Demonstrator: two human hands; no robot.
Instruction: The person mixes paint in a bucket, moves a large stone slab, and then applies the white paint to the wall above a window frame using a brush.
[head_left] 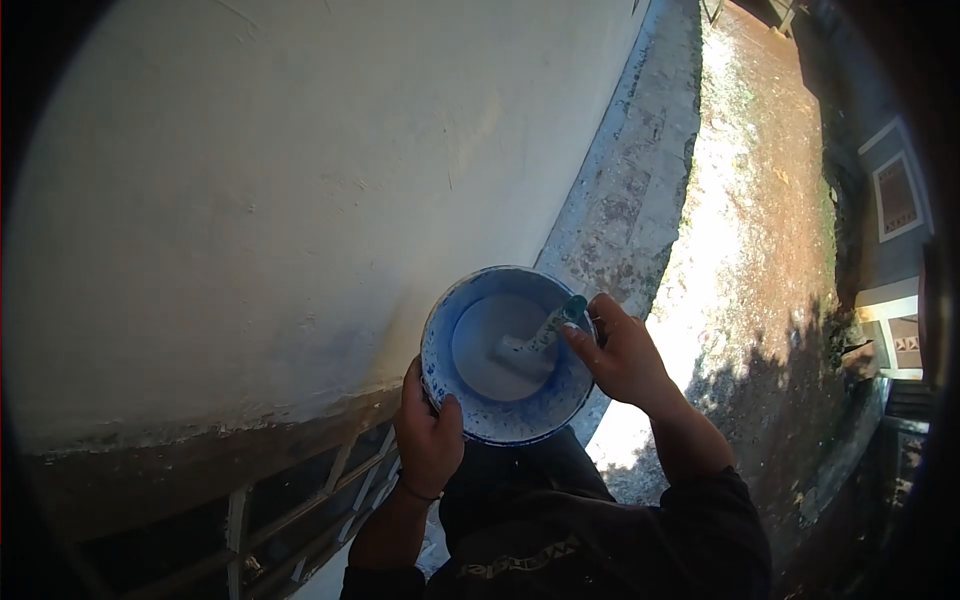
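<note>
Big white wall (280, 170) fills everything past the hands. The blue paint bucket (507, 355) sits between both hands, left hand (428, 435) wrapped round its near rim. Brush (545, 330) leans in the paint, handle tilting up toward the right hand (622, 355), whose fingers pinch the top.

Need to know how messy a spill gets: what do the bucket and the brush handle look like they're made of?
Bucket: likely plastic, blue, smooth and thin-rimmed, spattered white, with white paint inside. Brush handle: unclear, plastic or wood, since paint coats most of it; the tip shows teal. The left hand grips the bucket rim, the right hand holds the handle.
</note>
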